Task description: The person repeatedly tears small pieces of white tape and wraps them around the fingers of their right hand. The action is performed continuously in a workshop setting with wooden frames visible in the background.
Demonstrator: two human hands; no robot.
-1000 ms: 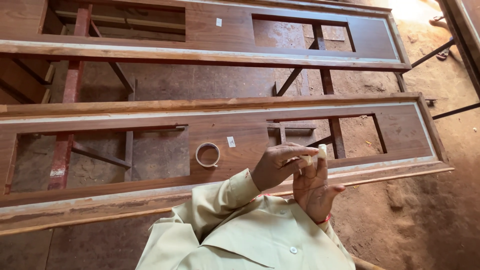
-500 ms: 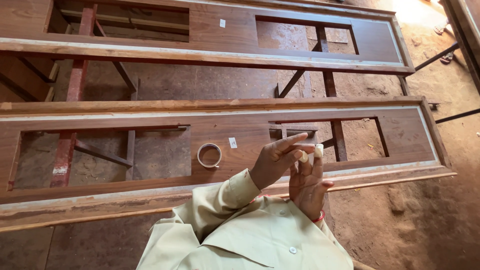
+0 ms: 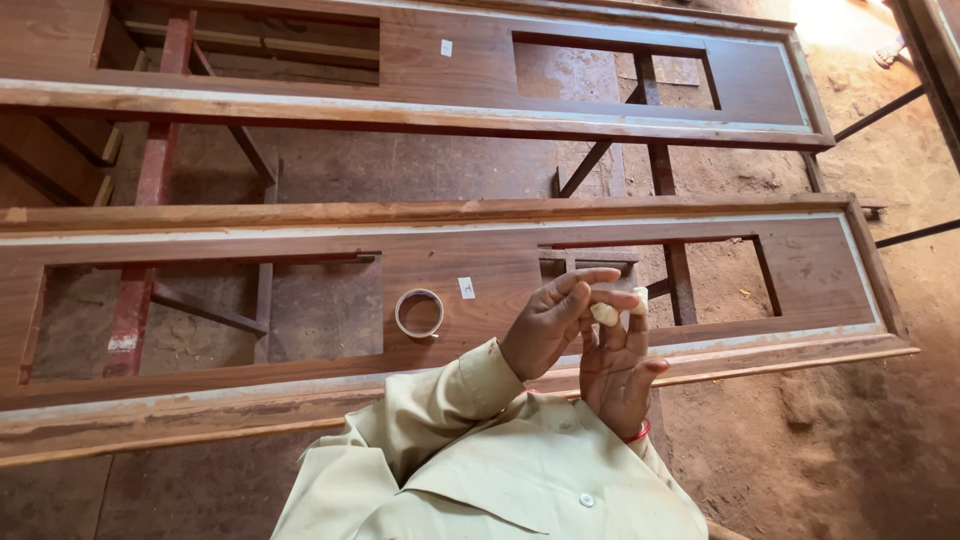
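My left hand is raised in front of my chest and pinches a small white lump between thumb and fingers. My right hand stands just behind it, palm toward me and fingers upright, touching the lump. One of its fingertips carries a white bit, and a red band circles the wrist. Both hands hover over the near edge of a long brown wooden panel frame with rectangular openings. A roll of tape lies flat on that frame, left of my hands.
A second wooden panel frame lies farther away, parallel to the first. Both rest on red and dark metal stands over a dirt floor. Small white stickers mark both frames. My pale shirt fills the bottom.
My hands stay in almost the same place, with the fingers shifting slightly around the white lump. The view has drifted a little.
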